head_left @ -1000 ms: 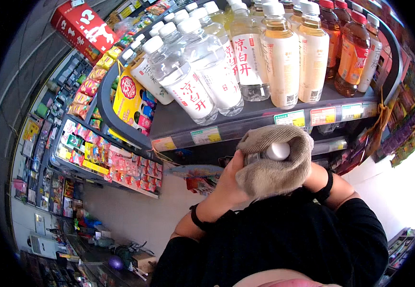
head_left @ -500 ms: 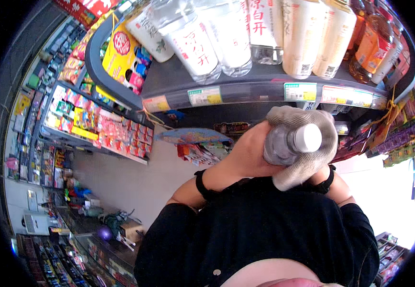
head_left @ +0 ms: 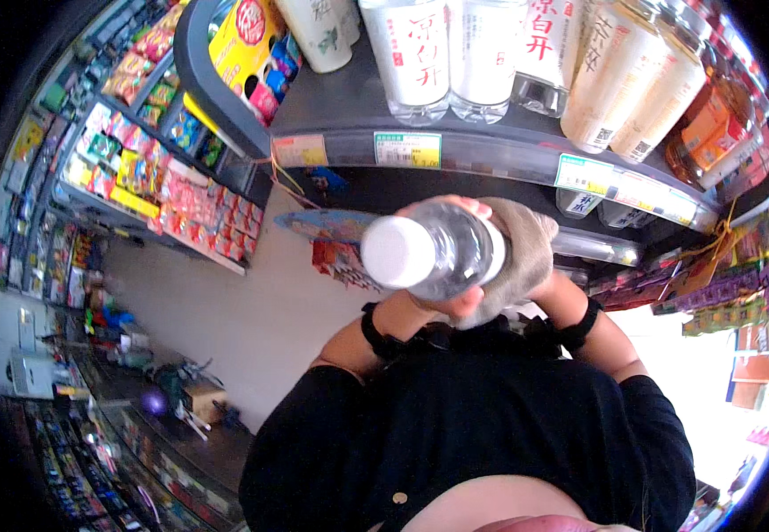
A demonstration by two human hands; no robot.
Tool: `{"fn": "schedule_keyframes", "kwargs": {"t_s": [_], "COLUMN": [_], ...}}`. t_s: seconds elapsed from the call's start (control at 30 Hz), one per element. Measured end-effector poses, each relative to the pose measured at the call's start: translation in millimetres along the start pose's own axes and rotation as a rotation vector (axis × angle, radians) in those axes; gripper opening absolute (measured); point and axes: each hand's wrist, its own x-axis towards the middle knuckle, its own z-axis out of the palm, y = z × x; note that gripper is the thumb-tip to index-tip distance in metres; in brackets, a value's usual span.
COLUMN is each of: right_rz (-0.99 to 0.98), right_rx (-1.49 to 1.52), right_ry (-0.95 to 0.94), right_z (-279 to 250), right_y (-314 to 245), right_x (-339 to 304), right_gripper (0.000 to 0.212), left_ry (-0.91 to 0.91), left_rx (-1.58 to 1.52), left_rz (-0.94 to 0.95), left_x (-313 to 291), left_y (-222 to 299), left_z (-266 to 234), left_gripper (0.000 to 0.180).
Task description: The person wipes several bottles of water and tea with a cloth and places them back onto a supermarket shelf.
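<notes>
Likely wiping: left hand grips clear plastic bottle, shelf at its twelve o'clock; right hand, closure unclear, under beige cloth at three o'clock; next stroke calls for steady hold.

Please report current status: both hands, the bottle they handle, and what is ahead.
Left hand gripping clear bottle, white cap on. Right hand mostly hidden by beige cloth against bottle. Dark shelf with standing drinks ahead.

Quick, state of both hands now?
Left hand: closed, holding the white-capped clear bottle.
Right hand: mostly hidden by the beige cloth; open or closed can't be told.
</notes>
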Motion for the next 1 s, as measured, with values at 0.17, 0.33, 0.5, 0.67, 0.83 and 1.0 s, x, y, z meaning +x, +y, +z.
{"fn": "schedule_keyframes", "kwargs": {"t_s": [0.17,0.33,0.5,0.67,0.83,1.0], "right_rz": [-0.037,-0.055,-0.076,0.195,0.16,0.056], "right_rx": [-0.069,-0.511,-0.677,-0.343,-0.671,-0.778], "right_ry": [-0.08,-0.056,-0.19,0.067,0.06,0.015], "right_z": [-7.3,-5.4,-25.4,-57.1,-67.4,-74.1], "right_y": [66.0,74.7,111.6,156.4,166.7,176.9], "right_x": [-32.9,-31.6,-52.0,-86.8,-111.5,-125.5], "right_gripper": [0.086,0.046,0.033,0.012,0.025,0.028], "left_ry": [-0.073,-0.223,-0.166,-0.473,-0.756,-0.743], "left_rx": [0.091,0.313,0.41,0.74,0.935,1.022], "left_rz": [0.089,0.471,0.395,0.389,0.191,-0.159], "left_x": [10.1,-0.3,-10.7,-4.1,-10.7,2.9], "left_y": [7.0,-30.7,-38.9,-48.5,-72.7,-83.1], "left_z": [-5.1,-0.4,7.1,0.9,-15.0,-27.1], "left_gripper": [0.08,0.063,0.055,0.029,0.025,0.05]}}
